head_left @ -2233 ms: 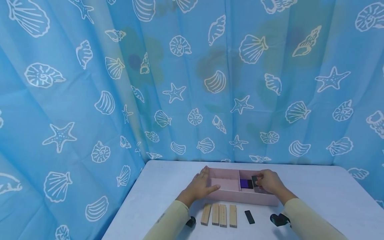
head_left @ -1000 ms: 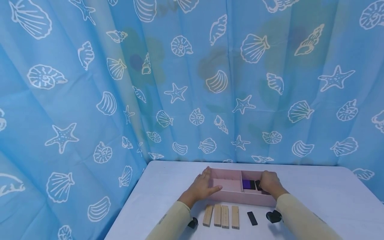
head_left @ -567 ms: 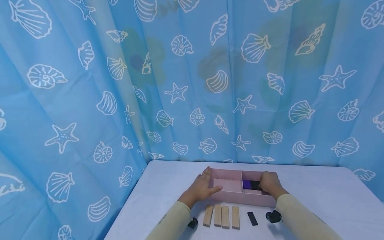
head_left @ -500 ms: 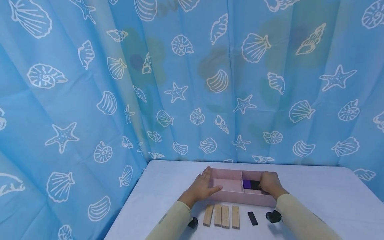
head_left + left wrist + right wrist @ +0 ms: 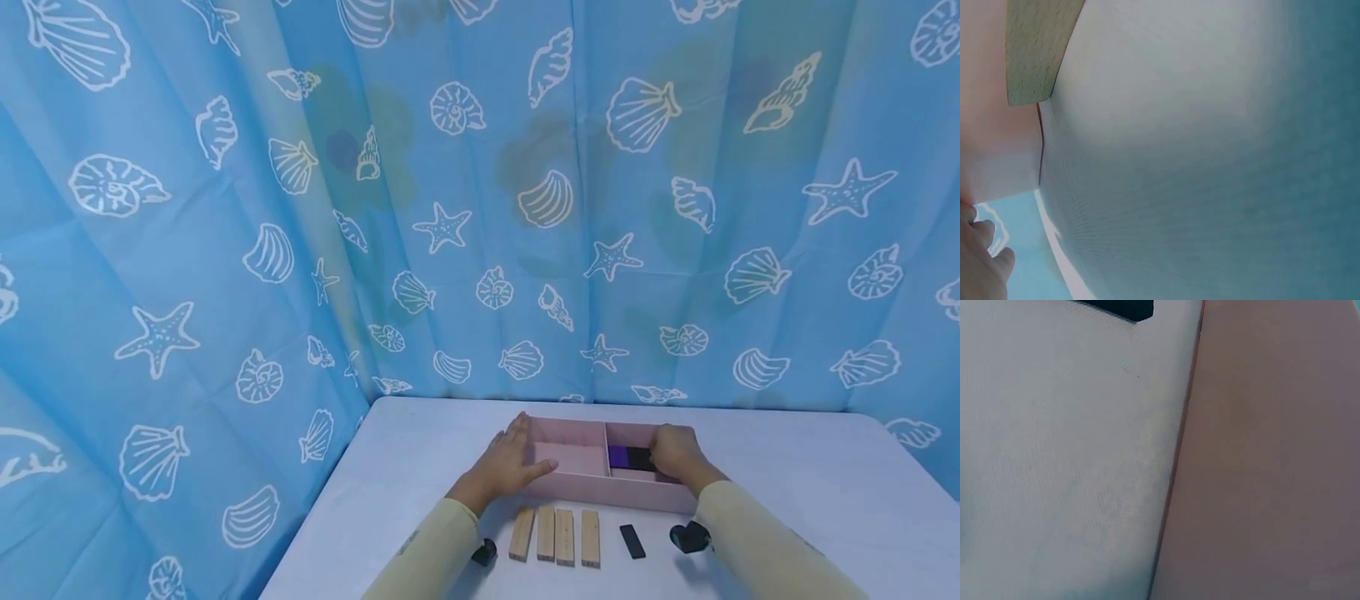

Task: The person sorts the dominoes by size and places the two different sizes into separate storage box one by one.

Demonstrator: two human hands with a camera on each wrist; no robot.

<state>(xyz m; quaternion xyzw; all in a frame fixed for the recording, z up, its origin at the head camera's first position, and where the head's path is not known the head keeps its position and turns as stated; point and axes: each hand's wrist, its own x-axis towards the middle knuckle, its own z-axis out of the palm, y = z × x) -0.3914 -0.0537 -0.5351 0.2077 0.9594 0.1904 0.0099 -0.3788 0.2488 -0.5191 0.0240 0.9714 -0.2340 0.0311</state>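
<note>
A pink box (image 5: 607,493) with a divider stands on the white table. My left hand (image 5: 501,468) rests against its left end, fingers straight and thumb over the front edge; those fingers (image 5: 984,259) show at the corner of the left wrist view. My right hand (image 5: 677,454) reaches into the right compartment with bent fingers, holding a black block (image 5: 640,459) beside a purple block (image 5: 618,457). The hand covers part of the black block, and its fingertips are hidden. In the right wrist view only the box's front wall (image 5: 1266,456) and the table show, no hand.
In front of the box lie several wooden blocks (image 5: 590,539) and one black block (image 5: 632,542). Black wrist cameras (image 5: 690,537) hang under both forearms. A blue shell-print curtain (image 5: 480,208) stands behind the table (image 5: 787,500).
My right hand has lowered the tilted black block into the right compartment and set it against the dark piece beside the purple one. My left hand has stayed on the box.
</note>
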